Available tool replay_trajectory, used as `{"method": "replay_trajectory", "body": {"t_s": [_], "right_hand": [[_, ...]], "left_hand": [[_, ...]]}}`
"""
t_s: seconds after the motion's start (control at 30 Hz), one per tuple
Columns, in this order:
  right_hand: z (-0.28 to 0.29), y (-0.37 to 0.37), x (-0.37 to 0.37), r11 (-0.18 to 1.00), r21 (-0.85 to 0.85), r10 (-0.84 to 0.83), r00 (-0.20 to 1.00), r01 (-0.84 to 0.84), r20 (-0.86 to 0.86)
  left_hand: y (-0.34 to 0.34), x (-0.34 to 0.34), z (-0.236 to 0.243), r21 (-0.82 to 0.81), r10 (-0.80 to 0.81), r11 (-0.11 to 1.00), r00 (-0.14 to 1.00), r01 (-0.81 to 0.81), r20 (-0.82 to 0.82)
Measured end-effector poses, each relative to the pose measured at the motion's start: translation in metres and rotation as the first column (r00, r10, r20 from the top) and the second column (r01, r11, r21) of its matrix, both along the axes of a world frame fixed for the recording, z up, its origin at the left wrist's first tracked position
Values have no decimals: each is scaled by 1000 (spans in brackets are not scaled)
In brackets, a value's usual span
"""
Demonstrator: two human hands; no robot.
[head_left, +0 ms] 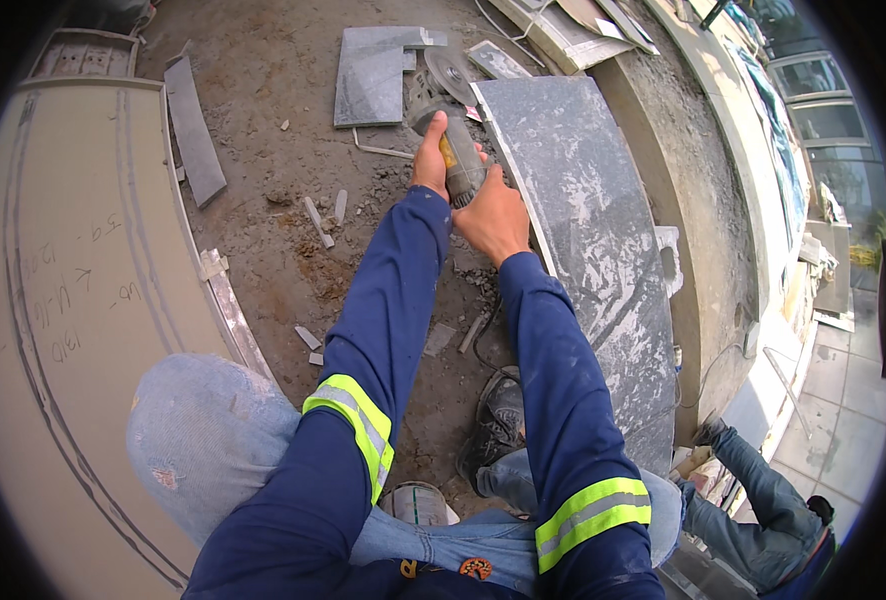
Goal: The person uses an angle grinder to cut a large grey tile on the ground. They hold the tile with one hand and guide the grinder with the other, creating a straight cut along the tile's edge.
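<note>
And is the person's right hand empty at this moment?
No, the right hand holds the rear of the angle grinder, with the left hand further forward.

A grinder [467,165] sits in the left hand [429,162] and right hand [497,218], a board [83,270] well to the left, a slab [593,230] just to the right. Ahead lies a tile [365,85], with a strip [194,130] to its left, near the board. Another person [763,520] is at lower right.

Grinder [461,145] gry w/ yel patch [448,152], sleeves [385,280] navy w/ yel/silver bands [593,516], slab [553,130] gry w/ wht streaks [595,238].
</note>
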State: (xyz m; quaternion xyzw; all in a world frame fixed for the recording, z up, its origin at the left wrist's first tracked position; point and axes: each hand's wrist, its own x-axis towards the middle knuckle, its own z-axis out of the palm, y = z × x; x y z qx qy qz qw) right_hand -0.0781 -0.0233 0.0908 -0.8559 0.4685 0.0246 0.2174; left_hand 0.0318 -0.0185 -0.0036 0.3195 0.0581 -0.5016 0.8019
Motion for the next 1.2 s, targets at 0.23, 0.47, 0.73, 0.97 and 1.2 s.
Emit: {"method": "replay_trajectory", "body": {"t_s": [0.23,0.47,0.73,0.97,1.2], "right_hand": [[-8,-6,1,999,-17,39,999,-39,17],[-3,-6,6,1000,0,5,1000,-5,22],[-4,-4,-3,1000,5,16,1000,-16,-1],[3,5,-12,1000,23,-5,1000,5,0],[6,9,-18,999,32,-8,1000,8,1]], "left_hand": [[-3,4,-2,-21,4,1000,1000,-5,-16],[-5,6,1,-8,14,1000,1000,-14,3],[-1,-3,1,-15,24,1000,1000,-23,7],[7,-14,7,-10,32,999,999,-32,4],[12,-19,7,7,31,999,999,-31,28]]}}
